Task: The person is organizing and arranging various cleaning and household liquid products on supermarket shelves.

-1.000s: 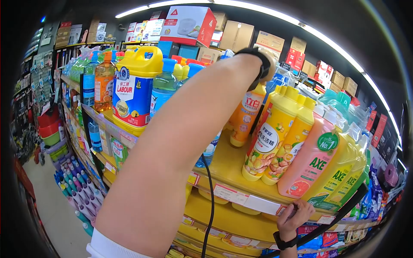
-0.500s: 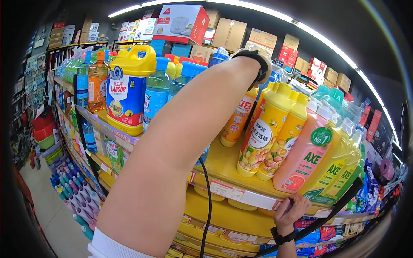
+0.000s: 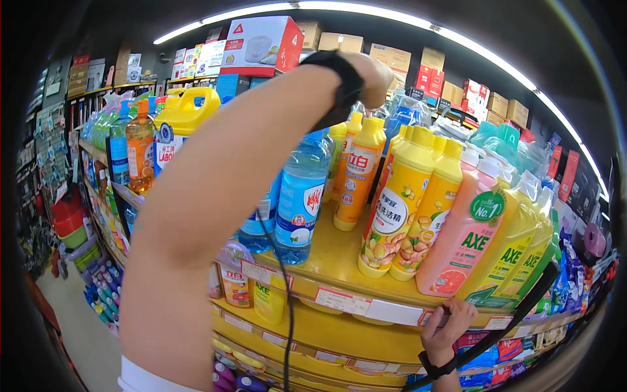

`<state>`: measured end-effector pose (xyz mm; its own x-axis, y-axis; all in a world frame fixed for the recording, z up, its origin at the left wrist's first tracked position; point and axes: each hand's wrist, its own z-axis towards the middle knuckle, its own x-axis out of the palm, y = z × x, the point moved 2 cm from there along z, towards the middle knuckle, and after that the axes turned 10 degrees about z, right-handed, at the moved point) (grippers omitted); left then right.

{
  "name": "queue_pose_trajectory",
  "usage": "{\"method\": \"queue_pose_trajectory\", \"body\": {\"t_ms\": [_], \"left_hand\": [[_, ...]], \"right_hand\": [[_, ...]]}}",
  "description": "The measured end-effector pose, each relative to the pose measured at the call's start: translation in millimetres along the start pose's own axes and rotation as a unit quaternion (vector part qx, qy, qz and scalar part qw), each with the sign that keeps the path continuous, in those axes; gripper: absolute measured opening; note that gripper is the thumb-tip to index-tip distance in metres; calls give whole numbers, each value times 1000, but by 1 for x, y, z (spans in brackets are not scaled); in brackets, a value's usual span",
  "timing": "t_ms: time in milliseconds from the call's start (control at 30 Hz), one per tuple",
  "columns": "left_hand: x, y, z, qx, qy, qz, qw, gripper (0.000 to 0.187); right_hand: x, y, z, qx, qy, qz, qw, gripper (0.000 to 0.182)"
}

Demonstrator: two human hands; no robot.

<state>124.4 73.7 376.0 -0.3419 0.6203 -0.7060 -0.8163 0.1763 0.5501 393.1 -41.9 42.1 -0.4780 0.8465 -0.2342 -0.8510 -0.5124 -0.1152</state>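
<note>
My left hand (image 3: 373, 77), with a black wristband, reaches over the back of the top shelf. Its fingers are mostly hidden behind the hand, so what they hold, if anything, does not show. Below it stand an orange dish soap bottle (image 3: 357, 178) with a yellow cap and a blue-labelled bottle of blue liquid (image 3: 302, 202). My right hand (image 3: 449, 321) is closed over the shelf edge (image 3: 395, 312), fingers curled at the price strip. Just above it are a pink AXE bottle (image 3: 457, 245) and two yellow ginger dish soap bottles (image 3: 397, 212).
Yellow AXE bottles (image 3: 499, 261) stand to the right. A yellow-topped LABOUR jug (image 3: 189, 111) is partly behind my left arm. A black cable (image 3: 285, 313) hangs before the shelves, and a dark bar (image 3: 509, 313) crosses at lower right. Cartons (image 3: 388, 57) line the high shelf.
My left hand has moved left and up, uncovering the orange bottle and the blue bottle. The view has shifted slightly. My right hand stays at the shelf edge.
</note>
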Motion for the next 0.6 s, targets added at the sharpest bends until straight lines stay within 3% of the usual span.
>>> {"method": "queue_pose_trajectory", "body": {"t_ms": [67,100,133,200,333,433,600], "left_hand": [[1,9,-33,16,-116,-41,992,30],[10,12,-56,43,-217,-32,975,29],[7,5,-87,17,-212,-54,976,29],[26,-13,-151,-12,-356,-93,930,22],[118,-44,-228,-80,-410,-189,889,20],[202,-67,-262,-143,-402,-195,883,24],[231,-73,-278,-155,-425,-190,871,31]], "right_hand": [[-1,-3,-4,11,13,2,1000,20],[-1,-4,-4,16,19,2,1000,22],[-3,-4,-3,20,25,7,999,22],[-5,-1,-1,28,36,20,999,21],[-11,2,7,44,58,25,997,22],[-24,11,26,-40,100,-58,992,25],[-43,30,105,-123,102,-52,986,27]]}}
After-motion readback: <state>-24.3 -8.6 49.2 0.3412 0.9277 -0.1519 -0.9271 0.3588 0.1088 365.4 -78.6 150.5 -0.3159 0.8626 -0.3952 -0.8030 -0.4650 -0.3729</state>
